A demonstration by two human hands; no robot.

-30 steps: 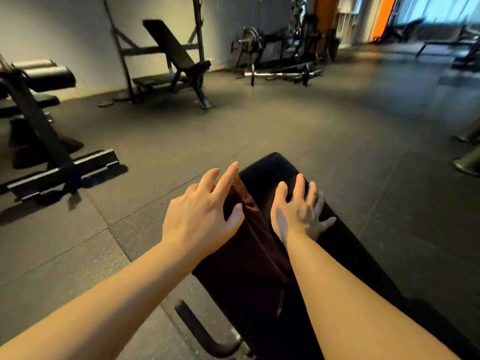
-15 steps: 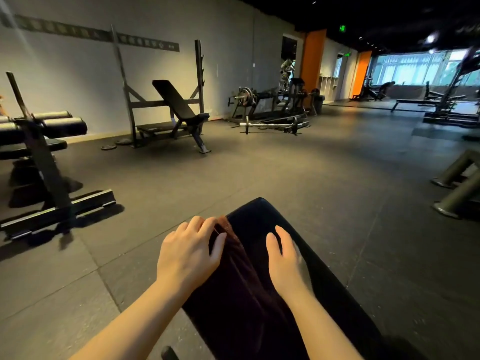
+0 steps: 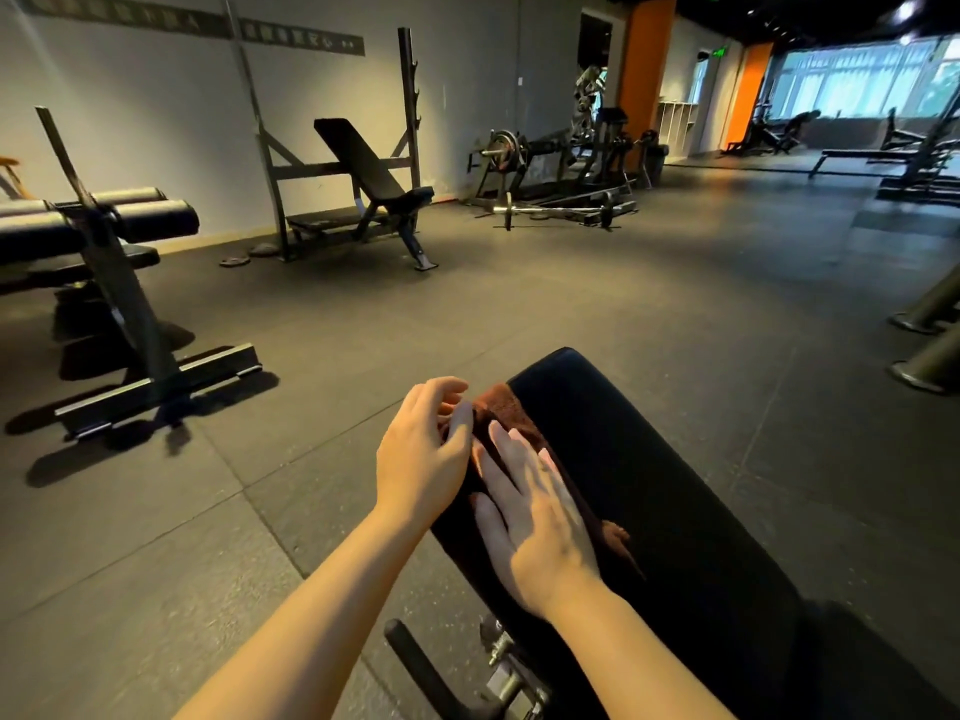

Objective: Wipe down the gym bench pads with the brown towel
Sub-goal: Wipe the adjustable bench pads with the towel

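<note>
A black bench pad [image 3: 649,459] stretches away from me in the lower middle of the head view. The brown towel [image 3: 506,402] lies along the pad's left edge, bunched into a narrow strip. My right hand [image 3: 535,517] presses flat on the towel with straight fingers pointing up-left. My left hand [image 3: 423,449] sits at the pad's left edge beside it, fingers curled onto the towel's far end; how firmly it grips is hard to tell.
Dark rubber floor [image 3: 623,283] surrounds the bench. A roller-pad machine [image 3: 104,262] stands at left, an incline bench in a rack [image 3: 363,179] by the wall, a barbell [image 3: 561,207] on the floor beyond. Metal legs [image 3: 930,335] intrude at right. The bench frame handle [image 3: 421,662] shows below.
Both hands have slid toward the pad's left edge, drawing the spread towel into a narrow strip. My right hand crossed from the pad's middle onto the towel next to the left hand.
</note>
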